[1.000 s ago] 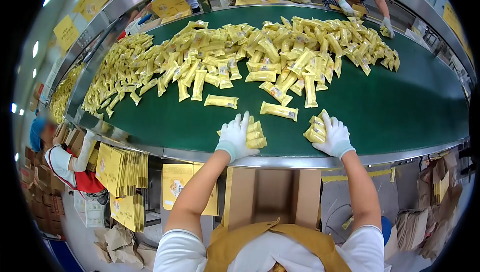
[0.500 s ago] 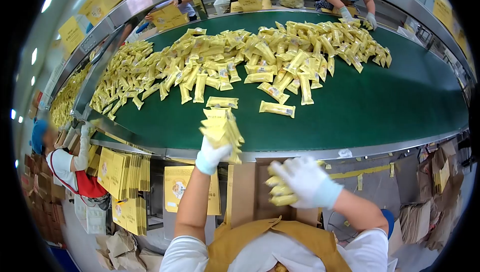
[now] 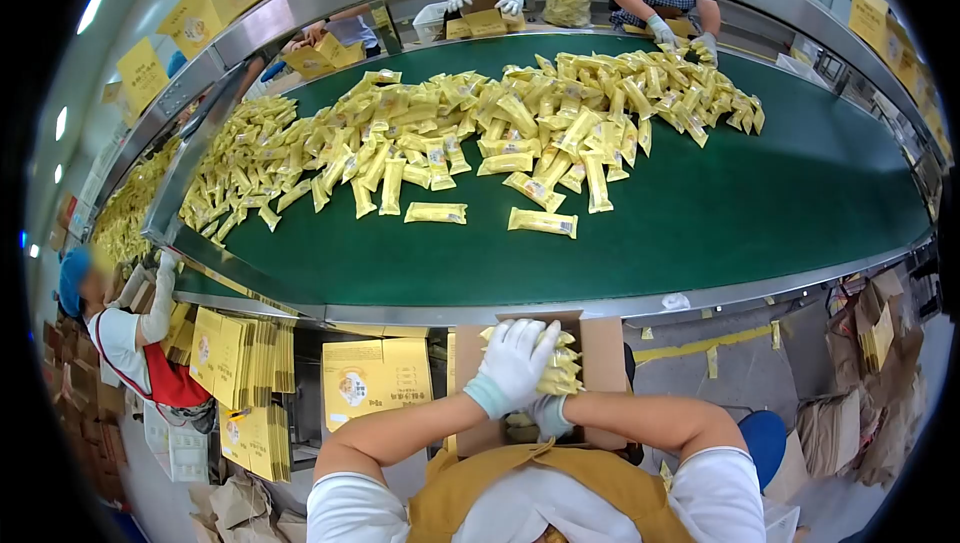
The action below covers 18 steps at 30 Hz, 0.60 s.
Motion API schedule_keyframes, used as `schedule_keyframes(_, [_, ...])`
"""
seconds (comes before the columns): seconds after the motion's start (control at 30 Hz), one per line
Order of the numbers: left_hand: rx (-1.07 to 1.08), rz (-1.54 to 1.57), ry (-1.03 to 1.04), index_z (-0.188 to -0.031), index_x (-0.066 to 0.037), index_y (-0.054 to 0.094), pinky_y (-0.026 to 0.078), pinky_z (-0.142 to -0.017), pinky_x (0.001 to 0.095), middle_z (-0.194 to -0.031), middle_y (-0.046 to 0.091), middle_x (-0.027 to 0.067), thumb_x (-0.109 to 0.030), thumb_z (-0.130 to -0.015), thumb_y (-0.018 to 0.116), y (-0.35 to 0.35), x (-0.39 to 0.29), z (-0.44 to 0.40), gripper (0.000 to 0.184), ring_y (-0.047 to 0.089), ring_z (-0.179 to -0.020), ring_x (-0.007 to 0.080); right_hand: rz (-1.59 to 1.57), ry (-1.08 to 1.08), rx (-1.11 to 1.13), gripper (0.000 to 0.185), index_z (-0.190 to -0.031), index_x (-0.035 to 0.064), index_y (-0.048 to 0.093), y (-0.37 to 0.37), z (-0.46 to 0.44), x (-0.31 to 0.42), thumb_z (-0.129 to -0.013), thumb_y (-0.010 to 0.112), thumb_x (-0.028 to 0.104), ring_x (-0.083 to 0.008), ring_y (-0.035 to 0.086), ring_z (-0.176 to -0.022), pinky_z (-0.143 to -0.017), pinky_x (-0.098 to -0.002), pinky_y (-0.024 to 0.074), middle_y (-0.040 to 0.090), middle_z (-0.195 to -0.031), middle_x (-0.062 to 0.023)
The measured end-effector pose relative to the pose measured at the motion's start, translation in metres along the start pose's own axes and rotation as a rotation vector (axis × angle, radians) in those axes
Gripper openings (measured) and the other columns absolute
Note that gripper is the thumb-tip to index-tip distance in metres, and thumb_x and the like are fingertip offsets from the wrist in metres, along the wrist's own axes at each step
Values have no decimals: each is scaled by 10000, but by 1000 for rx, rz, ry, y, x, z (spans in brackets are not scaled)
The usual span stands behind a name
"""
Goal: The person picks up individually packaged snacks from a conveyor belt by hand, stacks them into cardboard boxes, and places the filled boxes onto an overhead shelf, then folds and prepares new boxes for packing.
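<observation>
My left hand (image 3: 517,355), in a white glove, is closed over a stack of yellow wrapped snack packets (image 3: 562,371) at the open cardboard box (image 3: 604,353). The packets show beside its fingers, at the box's mouth. Below my left wrist, my right hand (image 3: 550,417), also gloved, reaches down into the box; its fingers are hidden, so I cannot tell what it holds. Across the green conveyor belt (image 3: 700,228) spreads a large heap of the same packets (image 3: 520,113). Two single packets (image 3: 436,213) lie on the near side of this heap.
The belt's metal edge (image 3: 720,295) runs just beyond the box. Flat yellow cartons (image 3: 375,383) stand left of it. A co-worker in a red apron (image 3: 180,375) is at far left, and others' gloved hands (image 3: 690,38) are across the belt. A blue stool (image 3: 764,448) is at right.
My left hand has moved right and down from the belt's edge to the box, bringing its packets. My right hand has gone down into the box, and its packets are out of sight.
</observation>
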<state>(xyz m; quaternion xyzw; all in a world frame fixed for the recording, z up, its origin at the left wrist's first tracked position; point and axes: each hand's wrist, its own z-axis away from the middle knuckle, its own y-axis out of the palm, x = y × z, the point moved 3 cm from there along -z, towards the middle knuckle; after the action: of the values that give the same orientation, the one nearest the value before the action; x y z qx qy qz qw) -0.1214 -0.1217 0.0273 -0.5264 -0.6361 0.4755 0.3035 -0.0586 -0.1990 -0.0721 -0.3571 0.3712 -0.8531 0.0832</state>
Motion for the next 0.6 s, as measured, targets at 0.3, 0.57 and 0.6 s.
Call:
schedule_keyframes(0.3, [511, -312, -99, -1489, -55, 416, 353, -1031, 503, -1145, 559, 135, -206, -859, 578, 72, -4, 4, 668, 520, -1123, 304, 14, 536, 78, 564, -1454, 138, 521, 20, -21, 2, -921, 619, 295, -330, 624, -1214, -916, -582, 517, 608, -1388, -113])
schedule_keyframes(0.57, [1008, -319, -38, -1600, -78, 198, 386, -962, 454, -1379, 517, 137, -487, -869, 658, 113, 7, -9, 957, 507, -1233, 287, 168, 276, 51, 352, -1253, 148, 687, 38, -39, -29, -945, 594, 291, -320, 658, -1141, -866, -460, 559, 683, -1263, -110])
schedule_keyframes(0.6, [939, -350, -72, -1596, -124, 236, 424, -932, 479, -1333, 560, 117, -377, -959, 568, 124, 6, -5, 762, 558, -1193, 277, 181, 188, 195, 343, -1243, 136, 699, -2, -13, -14, -937, 602, 259, -336, 672, -1115, -843, -471, 567, 700, -1234, -113])
